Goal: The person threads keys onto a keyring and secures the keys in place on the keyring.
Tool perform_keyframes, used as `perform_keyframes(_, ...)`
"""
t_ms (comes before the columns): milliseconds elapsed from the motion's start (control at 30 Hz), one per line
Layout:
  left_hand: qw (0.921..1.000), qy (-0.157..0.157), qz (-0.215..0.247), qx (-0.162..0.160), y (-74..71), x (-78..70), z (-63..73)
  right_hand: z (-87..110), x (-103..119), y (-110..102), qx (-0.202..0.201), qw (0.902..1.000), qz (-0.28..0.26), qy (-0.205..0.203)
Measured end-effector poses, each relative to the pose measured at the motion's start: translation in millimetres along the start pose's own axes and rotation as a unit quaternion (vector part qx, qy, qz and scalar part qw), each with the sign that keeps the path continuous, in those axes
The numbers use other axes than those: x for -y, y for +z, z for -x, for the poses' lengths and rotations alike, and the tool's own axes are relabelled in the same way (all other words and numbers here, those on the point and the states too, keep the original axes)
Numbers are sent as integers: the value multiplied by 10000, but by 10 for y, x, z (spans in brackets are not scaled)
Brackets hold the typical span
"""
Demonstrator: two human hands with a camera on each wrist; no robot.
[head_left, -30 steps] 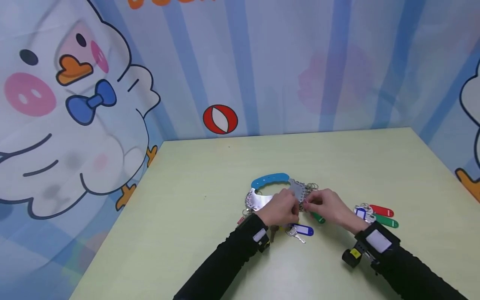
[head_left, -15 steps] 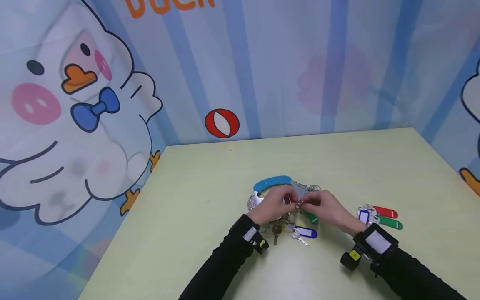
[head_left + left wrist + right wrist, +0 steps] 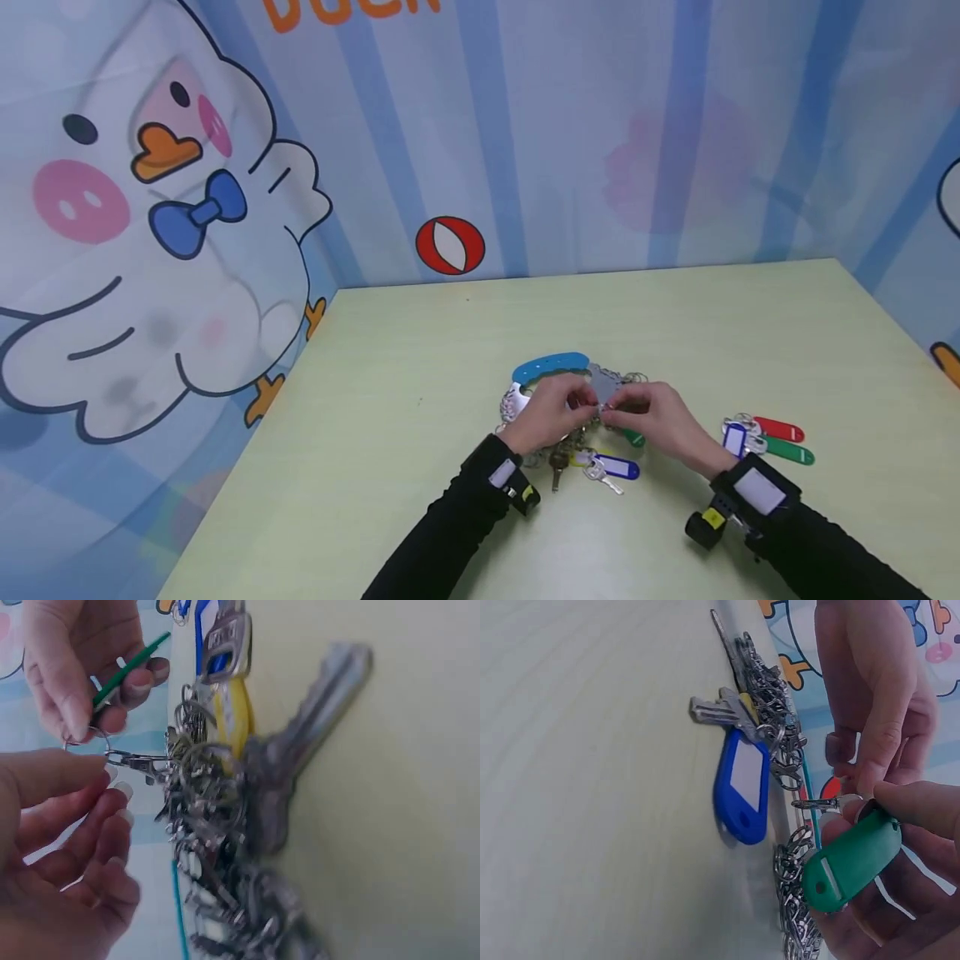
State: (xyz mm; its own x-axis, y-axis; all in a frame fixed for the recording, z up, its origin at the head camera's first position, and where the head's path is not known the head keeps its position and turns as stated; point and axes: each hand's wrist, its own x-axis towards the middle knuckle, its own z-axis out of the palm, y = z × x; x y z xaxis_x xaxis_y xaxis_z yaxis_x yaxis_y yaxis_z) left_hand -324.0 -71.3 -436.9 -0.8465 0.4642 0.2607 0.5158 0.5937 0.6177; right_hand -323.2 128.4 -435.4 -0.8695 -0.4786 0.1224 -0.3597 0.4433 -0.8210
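The green tag [image 3: 855,859] is hanging by its ring [image 3: 107,739] at the right hand [image 3: 663,421], above the table [image 3: 420,500]. The right hand is pinching that ring between thumb and fingers, the tag lying against its curled fingers. Fingertips nearly meeting, the left hand [image 3: 550,410] is pinching a small metal clasp [image 3: 817,803] just beside the ring; whether the two are linked is unclear. A bunch of metal clasps [image 3: 202,787] is lying near both hands, with a brown key [image 3: 558,468] and a blue tag [image 3: 742,784] beside it. Farther right, a red tag [image 3: 778,428] is resting among more keys.
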Motion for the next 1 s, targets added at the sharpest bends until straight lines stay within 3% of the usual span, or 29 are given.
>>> perform_keyframes(300, 9995, 283, 15, -153, 9, -30, -17, -8, 37, -8, 162, 9996, -190, 96)
perform_keyframes(667, 9993, 78, 108, -361, 10, -38, -17, -19, 26, -4, 45, 10000, -84, -29)
perform_keyframes(867, 9973, 365, 237, -586, 44, -78, 5, -15, 55, 6, 81, 9997, -209, -38)
perform_keyframes(1000, 9966, 418, 236, -673, 74, -74, 23, -1, 69, -5, 86, 9996, -210, 193)
